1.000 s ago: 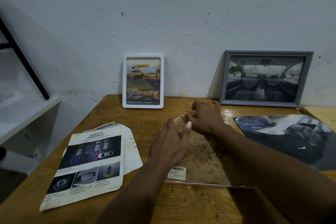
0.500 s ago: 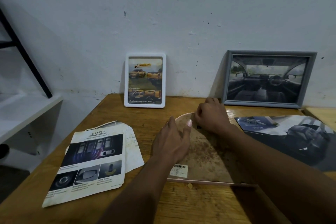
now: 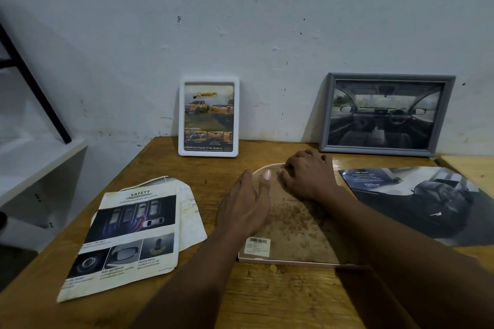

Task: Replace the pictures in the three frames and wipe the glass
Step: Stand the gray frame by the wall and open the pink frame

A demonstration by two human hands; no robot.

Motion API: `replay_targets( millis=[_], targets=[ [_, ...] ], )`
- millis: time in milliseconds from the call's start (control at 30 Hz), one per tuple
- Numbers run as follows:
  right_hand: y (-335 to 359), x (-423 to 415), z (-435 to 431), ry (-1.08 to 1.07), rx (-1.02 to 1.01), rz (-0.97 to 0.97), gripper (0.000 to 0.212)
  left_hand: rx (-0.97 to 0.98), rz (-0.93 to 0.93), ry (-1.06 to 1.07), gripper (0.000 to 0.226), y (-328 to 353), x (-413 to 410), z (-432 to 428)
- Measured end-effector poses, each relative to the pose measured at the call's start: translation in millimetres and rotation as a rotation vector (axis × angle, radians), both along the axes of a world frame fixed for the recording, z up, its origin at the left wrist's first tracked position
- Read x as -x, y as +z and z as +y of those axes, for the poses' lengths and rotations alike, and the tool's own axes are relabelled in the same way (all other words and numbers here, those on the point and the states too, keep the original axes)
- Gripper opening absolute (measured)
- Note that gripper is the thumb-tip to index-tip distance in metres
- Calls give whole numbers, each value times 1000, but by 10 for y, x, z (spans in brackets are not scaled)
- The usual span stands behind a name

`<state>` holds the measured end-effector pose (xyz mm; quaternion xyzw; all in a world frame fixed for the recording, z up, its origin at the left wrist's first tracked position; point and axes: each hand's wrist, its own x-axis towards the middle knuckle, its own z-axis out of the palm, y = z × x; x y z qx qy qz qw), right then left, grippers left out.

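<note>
Left hand [image 3: 244, 208], fingers flat together, steadies the face-down pink arched frame [image 3: 307, 265]; right hand [image 3: 307, 176] curls fingers at its top rim, likely prying the brown backing board [image 3: 296, 232].

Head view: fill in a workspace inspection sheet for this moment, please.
Surface: wooden table.
Job's things: pink frame face down, backing on; white frame and grey frame lean on the wall; safety leaflet, car print lie flat.
Clutter: loose sheets under the leaflet.
Hands: left hand flat on the pink frame's backing; right hand fingers curled at its top edge, grip hidden.
Cables: nothing seen.
Surroundings: white wall, white shelf at left.
</note>
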<state>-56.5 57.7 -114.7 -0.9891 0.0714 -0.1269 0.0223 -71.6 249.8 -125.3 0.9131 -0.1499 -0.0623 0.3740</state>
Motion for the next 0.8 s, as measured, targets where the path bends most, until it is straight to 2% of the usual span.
replay_targets(
  millis=[233,367,533,633,733,800],
  targets=[
    [4,-109,-7,-34,-121,15,43,5,11,10,88,36,25,-16],
    [-2,-196,-18,-65,-183,85,57,18,3,15,85,25,22,-21],
    [-21,-231,16,-90,-122,32,70,26,19,25,98,-5,-15,-23],
    [20,-207,14,-77,-91,-34,67,116,34,38,104,-24,-37,-2],
    [91,-177,38,-49,-156,-119,56,168,28,28,96,-4,-44,23],
    [157,-167,47,-21,-205,-146,52,172,5,3,101,-5,-43,42]
  ],
)
